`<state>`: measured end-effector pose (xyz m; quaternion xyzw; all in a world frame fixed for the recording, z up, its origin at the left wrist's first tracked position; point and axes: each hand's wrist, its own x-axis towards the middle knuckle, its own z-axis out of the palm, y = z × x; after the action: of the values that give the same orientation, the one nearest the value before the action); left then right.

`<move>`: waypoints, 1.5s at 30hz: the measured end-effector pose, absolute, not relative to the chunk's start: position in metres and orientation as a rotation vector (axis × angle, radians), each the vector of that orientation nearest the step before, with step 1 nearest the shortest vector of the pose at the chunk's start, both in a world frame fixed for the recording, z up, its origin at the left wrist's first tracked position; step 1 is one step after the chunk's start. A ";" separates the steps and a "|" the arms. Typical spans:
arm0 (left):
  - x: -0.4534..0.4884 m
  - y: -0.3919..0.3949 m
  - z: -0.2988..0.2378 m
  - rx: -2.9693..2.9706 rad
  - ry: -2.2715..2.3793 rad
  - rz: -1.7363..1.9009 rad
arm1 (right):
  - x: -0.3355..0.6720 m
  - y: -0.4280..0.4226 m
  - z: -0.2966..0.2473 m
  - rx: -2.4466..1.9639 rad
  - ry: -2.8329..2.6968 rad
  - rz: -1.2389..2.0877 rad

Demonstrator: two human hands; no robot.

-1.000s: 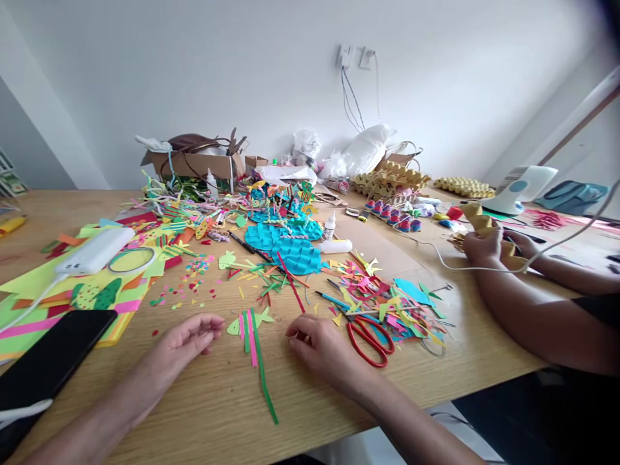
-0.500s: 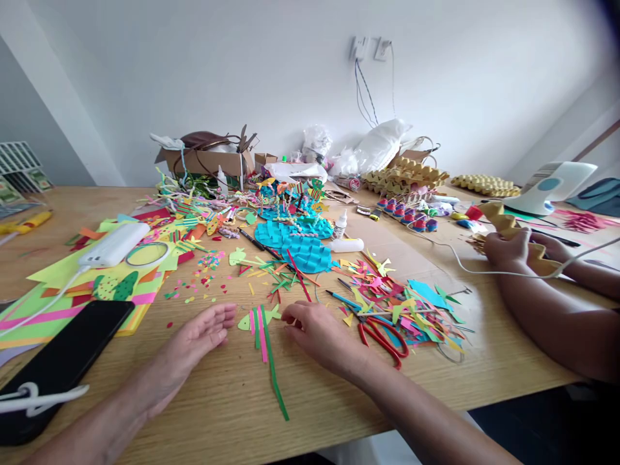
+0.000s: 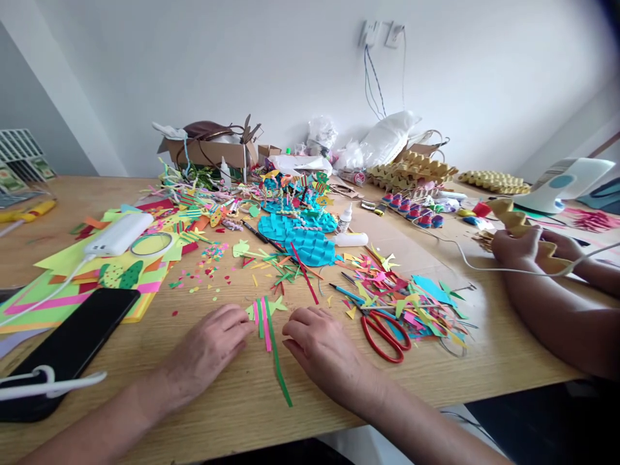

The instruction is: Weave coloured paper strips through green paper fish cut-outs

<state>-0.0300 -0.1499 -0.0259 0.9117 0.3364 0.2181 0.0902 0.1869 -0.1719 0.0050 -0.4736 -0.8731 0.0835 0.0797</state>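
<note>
A pale wall (image 3: 242, 71) rises behind a wooden table (image 3: 208, 420). Against it, on the table's far side, sits a cardboard box (image 3: 220, 155), with egg cartons (image 3: 411, 169) stacked to its right. At the right edge, another person's arms (image 3: 537, 316) reach in, with 1 hand (image 3: 516, 245) on a bent yellow carton piece (image 3: 555, 259). Colored paper sheets (image 3: 58, 258) spread at the left, and a layered blue paper shape (image 3: 314, 248) lies mid-table.

The wearer's left hand (image 3: 213, 342) is narrow, fingers bent, its tips at the head end of a paper fish; whether they pinch it cannot be told. The right hand (image 3: 324, 349) is loosely curled just beside the tail, its thumb close to the index finger; whether anything is between them cannot be told.

A black phone (image 3: 72, 355) lies near the left forearm, and red-handled scissors (image 3: 387, 339) lie right of the right hand, beside paper scraps (image 3: 407, 303). The green fish (image 3: 279, 305) lies flat between the 2 hands, partly hidden. Across it run 4 strips (image 3: 267, 330), 2 pink and 2 green, the longest green. Tiny paper dots (image 3: 210, 258) dot the wood beyond.
</note>
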 end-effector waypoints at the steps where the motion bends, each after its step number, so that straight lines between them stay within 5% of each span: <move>1: -0.027 -0.151 -0.025 2.767 0.989 0.612 | 0.186 -0.173 0.005 -1.410 -2.615 0.247; 29: 0.005 -0.145 -0.036 3.008 0.959 0.571 | 0.193 -0.162 -0.001 -1.590 -2.540 0.316; 45: -0.001 -0.141 -0.032 2.764 0.986 0.734 | 0.173 -0.152 -0.016 -1.362 -2.243 0.684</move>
<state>-0.0008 -0.1414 -0.0325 0.9122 0.3252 0.2422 0.0582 0.1731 -0.1525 -0.0163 -0.4906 -0.8081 0.2465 0.2134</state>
